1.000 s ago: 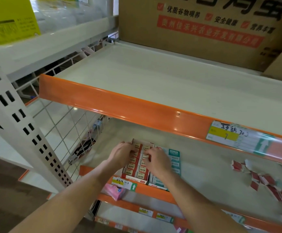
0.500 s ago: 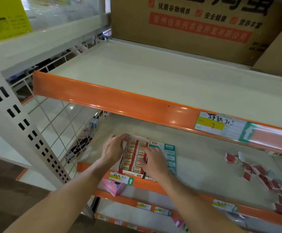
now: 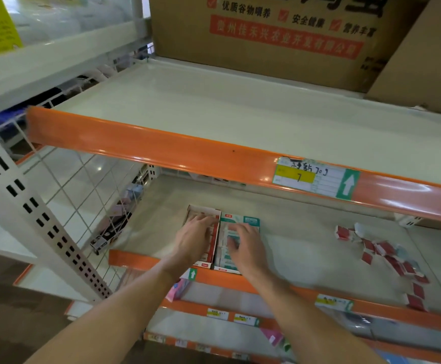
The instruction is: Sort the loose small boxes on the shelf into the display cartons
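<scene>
Two display cartons stand side by side at the front of the lower shelf: a red-and-white carton (image 3: 212, 250) on the left and a teal-and-white carton (image 3: 240, 221) on the right, both packed with small boxes. My left hand (image 3: 193, 239) lies flat over the red carton, fingers spread. My right hand (image 3: 244, 248) rests on the teal carton, fingers apart; nothing shows in its grasp. A scatter of loose small red boxes (image 3: 387, 254) lies on the same shelf far to the right, away from both hands.
The upper shelf's orange rail (image 3: 161, 151) with a price tag (image 3: 315, 178) overhangs the work area. A large cardboard box (image 3: 279, 38) sits at the back of the upper shelf. A white wire side panel (image 3: 82, 195) and perforated post (image 3: 30, 206) stand to the left.
My right hand has shifted from the red carton over onto the teal carton. My left hand has moved from the red carton's left edge onto its top.
</scene>
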The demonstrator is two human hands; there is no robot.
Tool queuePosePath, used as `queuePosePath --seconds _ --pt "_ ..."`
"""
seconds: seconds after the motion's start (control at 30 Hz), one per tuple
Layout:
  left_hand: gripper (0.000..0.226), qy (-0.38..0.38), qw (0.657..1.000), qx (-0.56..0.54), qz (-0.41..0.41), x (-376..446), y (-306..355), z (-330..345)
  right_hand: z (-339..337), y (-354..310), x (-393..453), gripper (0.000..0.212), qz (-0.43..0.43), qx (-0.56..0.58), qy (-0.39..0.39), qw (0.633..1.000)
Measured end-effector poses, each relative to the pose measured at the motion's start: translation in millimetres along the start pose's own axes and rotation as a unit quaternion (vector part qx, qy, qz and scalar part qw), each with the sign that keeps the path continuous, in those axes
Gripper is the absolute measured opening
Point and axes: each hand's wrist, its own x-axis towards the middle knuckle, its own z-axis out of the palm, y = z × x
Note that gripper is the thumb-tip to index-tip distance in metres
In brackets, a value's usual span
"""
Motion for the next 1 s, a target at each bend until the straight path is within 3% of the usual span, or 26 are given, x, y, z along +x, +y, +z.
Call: queuePosePath --seconds 0.43,1.0 --pt "0.038 -0.063 0.996 0.007 0.058 3 108 73 -54 92 -25 0.036 0.058 0.005 0.026 0.998" --pt "0.046 -0.167 0.979 0.050 0.109 16 239 180 -145 233 -71 0.049 0.193 0.028 0.035 0.980"
